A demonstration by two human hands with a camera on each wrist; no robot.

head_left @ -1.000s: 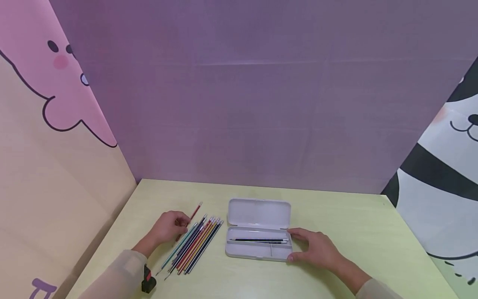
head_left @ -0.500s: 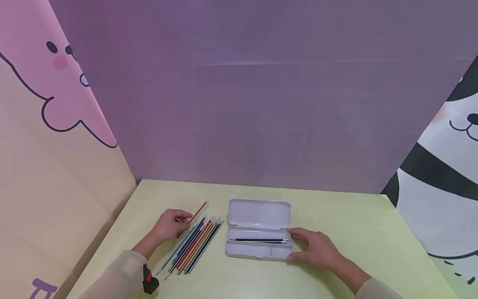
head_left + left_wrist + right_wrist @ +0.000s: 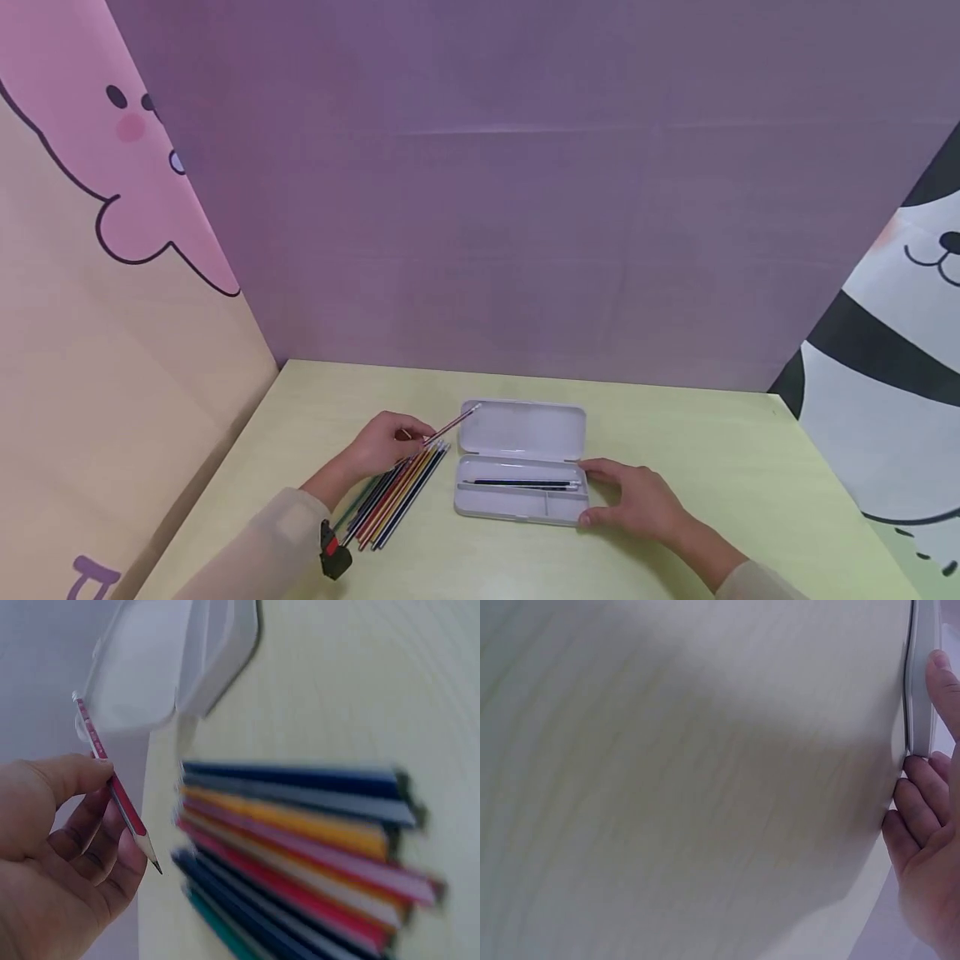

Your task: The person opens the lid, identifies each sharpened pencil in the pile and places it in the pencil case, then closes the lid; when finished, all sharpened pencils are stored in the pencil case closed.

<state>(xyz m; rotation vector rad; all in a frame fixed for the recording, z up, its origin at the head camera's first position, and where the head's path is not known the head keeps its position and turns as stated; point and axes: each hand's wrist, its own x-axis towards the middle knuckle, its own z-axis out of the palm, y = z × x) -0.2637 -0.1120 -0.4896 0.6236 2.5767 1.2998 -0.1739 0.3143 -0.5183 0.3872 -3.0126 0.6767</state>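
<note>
My left hand (image 3: 390, 442) pinches a red pencil (image 3: 124, 799) between thumb and fingers, its grey point towards the pile and its white end towards the case. Below that hand, a fanned pile of pencils (image 3: 400, 498) in blue, yellow, red and green lies on the table. To the right, a white pencil case (image 3: 498, 504) lies with its lid (image 3: 522, 429) folded back. Several dark pencils (image 3: 525, 482) lie in its long rear compartment; the front ones hold nothing. My right hand (image 3: 637, 498) holds the case's right end, thumb at the front corner and forefinger at the back corner.
The pale yellow table (image 3: 675, 433) ends at a purple backdrop (image 3: 525, 208). Side panels bear a pink cartoon figure (image 3: 75, 108) on the left and a panda (image 3: 885, 350) on the right. A black wrist camera (image 3: 335, 557) sits under the left sleeve, near the pencil pile.
My left hand has lifted the red pencil and carried it right, over the pile; its white end now overlaps the lid's left edge. The right hand and the case stay in place.
</note>
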